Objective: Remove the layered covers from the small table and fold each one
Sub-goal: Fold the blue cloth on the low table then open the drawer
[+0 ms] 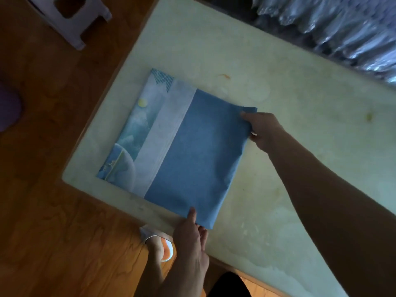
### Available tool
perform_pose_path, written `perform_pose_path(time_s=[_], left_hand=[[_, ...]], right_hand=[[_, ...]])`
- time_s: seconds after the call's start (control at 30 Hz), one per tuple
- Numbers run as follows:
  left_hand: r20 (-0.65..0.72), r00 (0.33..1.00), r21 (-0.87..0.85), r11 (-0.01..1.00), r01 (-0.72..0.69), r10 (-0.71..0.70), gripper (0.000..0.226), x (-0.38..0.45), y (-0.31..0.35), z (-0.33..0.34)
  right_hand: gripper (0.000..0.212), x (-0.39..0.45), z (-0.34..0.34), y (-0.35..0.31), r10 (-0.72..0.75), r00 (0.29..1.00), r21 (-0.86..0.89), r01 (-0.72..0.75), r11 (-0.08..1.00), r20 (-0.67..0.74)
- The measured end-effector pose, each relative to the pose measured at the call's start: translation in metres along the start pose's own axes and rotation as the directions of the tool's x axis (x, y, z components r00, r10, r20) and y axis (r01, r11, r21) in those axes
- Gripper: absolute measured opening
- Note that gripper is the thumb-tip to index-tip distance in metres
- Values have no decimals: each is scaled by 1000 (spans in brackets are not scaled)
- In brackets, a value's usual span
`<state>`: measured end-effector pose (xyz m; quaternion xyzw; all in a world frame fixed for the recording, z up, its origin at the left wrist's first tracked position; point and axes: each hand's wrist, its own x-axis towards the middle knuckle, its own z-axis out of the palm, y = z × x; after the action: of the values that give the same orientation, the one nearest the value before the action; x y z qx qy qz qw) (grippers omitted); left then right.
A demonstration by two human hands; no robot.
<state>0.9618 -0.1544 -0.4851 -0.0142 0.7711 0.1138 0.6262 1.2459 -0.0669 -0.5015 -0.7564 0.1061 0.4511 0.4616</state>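
Folded blue cover lies flat on the pale table near its corner, printed strip and white band along one side. Left hand pinches the near corner, thumb on top. Right hand pinches the far corner.

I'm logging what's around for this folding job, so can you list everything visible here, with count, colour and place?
folded cover: one, plain blue with a white band and a printed blue strip on its left, lying flat on the table near its left corner
table: one, pale cream top with stains, filling centre and right
stool: one, white plastic, on the floor at top left
floor: brown wood, left and bottom
crinkled shiny sheeting: silvery, beyond the table at top right
left hand: at the cover's near corner
right hand: at the cover's far right corner
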Motion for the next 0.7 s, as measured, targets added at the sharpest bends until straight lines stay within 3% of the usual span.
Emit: perform_pose_path(time_s=[0.07,0.17,0.3,0.37,0.43,0.53,0.6,0.7], left_hand=[[36,999,-54,999,8,-6,37,-2,-4,0],[204,979,-143,990,9,21,37,-5,-6,2],[444,885,-137,986,-91,143,40,-13,-9,19],[439,881,17,979,-205,177,31,-11,-9,30],[391,882,246,894,-375,263,22,-3,4,35],[485,784,515,597,-614,388,10,16,50,29],[535,770,612,468,-637,348,13,25,87,18],[518,826,715,418,-561,223,12,33,127,-4]], right_hand=[[18,1,-4,-4,38,999,29,-39,999,35],[27,-1,-17,-10,76,993,131,-87,988,90],[14,-11,-76,-2,94,994,268,-74,961,-63],[13,-20,-124,26,162,975,391,-90,916,-154],[27,-39,-165,72,282,941,522,-149,840,-185],[44,-84,-187,150,453,890,610,-333,719,-47],[30,-121,-180,191,527,848,575,-458,678,54],[21,-160,-160,226,536,841,340,-527,779,73]])
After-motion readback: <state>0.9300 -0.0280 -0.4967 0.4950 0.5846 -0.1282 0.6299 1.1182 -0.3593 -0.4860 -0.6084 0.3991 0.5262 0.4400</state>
